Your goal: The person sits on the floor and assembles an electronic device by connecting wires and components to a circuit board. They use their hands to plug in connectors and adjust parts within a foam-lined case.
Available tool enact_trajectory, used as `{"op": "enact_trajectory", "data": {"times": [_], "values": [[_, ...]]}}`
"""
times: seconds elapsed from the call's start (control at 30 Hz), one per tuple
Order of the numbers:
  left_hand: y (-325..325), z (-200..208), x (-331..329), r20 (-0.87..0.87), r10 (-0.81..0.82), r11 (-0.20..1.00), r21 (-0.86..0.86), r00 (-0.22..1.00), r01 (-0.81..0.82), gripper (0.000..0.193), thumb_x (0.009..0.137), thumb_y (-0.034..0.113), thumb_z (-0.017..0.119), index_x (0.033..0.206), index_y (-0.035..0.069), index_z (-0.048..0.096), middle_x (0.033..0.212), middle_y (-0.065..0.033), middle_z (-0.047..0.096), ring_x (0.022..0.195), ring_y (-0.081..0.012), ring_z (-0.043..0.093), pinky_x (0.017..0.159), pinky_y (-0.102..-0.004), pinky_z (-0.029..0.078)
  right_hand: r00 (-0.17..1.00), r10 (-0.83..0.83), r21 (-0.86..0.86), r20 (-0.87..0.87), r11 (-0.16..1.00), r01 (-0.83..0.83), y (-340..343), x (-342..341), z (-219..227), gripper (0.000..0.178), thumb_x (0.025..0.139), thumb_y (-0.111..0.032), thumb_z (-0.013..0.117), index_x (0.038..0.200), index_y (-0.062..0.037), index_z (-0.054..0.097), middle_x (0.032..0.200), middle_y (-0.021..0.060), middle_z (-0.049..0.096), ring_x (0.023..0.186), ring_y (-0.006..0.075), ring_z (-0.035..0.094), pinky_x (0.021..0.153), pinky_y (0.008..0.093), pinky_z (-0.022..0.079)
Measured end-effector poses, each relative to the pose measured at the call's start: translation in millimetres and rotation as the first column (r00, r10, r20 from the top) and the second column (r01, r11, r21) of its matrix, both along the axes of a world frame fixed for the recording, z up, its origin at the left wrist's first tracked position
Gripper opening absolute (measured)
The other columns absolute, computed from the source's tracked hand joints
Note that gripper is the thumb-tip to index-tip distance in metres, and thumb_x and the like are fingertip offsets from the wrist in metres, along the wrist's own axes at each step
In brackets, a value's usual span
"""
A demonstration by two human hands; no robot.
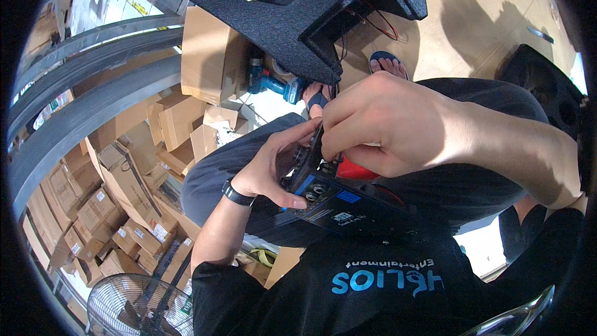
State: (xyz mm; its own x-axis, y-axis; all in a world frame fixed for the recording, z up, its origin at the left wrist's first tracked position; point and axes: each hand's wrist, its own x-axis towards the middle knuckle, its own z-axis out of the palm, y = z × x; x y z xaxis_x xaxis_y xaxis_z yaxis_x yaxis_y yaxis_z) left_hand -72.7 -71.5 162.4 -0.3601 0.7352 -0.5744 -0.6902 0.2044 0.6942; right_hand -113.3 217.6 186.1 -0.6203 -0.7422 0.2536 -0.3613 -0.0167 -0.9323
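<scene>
On my lap lies a black electronic panel (329,219) with knobs, round sockets and blue-edged printing, tilted toward my body. My left hand (268,165), with a dark band on the wrist, grips its left end, thumb over the sockets and fingers on the far side. Closed in a pinch, my right hand (388,126) presses at the panel's far edge. Whatever its fingertips hold is hidden behind the knuckles. Something red (356,170) shows just below the right hand, partly covered by it.
A black textured speaker cabinet (273,22) stands ahead, red and black wires (388,30) coming from its opening. Beside it are a teal cordless drill (273,84) and a cardboard box (208,56). Cartons (127,180), metal shelving (93,84) and a fan (134,305) fill the left.
</scene>
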Motion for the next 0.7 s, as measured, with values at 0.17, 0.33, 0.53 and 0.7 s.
{"op": "enact_trajectory", "data": {"times": [0.17,0.33,0.53,0.7], "values": [[-0.4,-0.5,1.7,0.016,0.026,0.999,-0.026,1.000,-0.026,0.137,0.048,0.025,0.099,0.160,-0.005,0.026,0.155,-0.0164,0.047,0.139,-0.0238,0.048,0.120,-0.0388,0.031,1.000,0.000,0.035,0.018,0.999,0.000,0.5,2.0,0.5,0.019,0.081,-0.004,0.067,0.099,-0.0052,0.074,0.078,0.0156,0.069,0.080,0.0349,0.071,0.076,0.0442,0.057],[-0.6,-1.6,3.1,0.018,0.029,0.999,-0.014,0.999,-0.029,0.137,0.048,0.025,0.099,0.160,-0.005,0.026,0.154,-0.0164,0.048,0.139,-0.0239,0.047,0.120,-0.0388,0.031,0.999,-0.013,0.052,0.045,0.999,0.011,0.3,3.2,0.7,0.016,0.081,-0.004,0.068,0.096,-0.0050,0.075,0.077,0.0165,0.069,0.079,0.0349,0.071,0.077,0.0427,0.057],[-0.3,-1.6,1.9,-0.030,-0.008,1.000,0.000,1.000,0.008,0.137,0.048,0.026,0.099,0.160,-0.005,0.027,0.152,-0.0168,0.050,0.137,-0.0241,0.050,0.119,-0.0387,0.032,0.993,-0.046,0.045,0.108,0.998,0.041,0.1,5.2,-1.2,0.008,0.080,-0.004,0.068,0.083,-0.0022,0.074,0.074,0.0187,0.069,0.077,0.0352,0.071,0.075,0.0429,0.057],[0.9,-2.0,3.2,-0.015,0.008,1.000,-0.007,1.000,-0.008,0.138,0.047,0.029,0.099,0.159,-0.006,0.027,0.151,-0.0169,0.051,0.136,-0.0236,0.051,0.118,-0.0384,0.033,0.997,-0.019,0.067,0.075,0.998,0.014,1.3,6.4,-4.1,0.013,0.079,0.001,0.069,0.090,-0.0005,0.076,0.087,0.0131,0.073,0.078,0.0273,0.073,0.071,0.0356,0.059]]}}
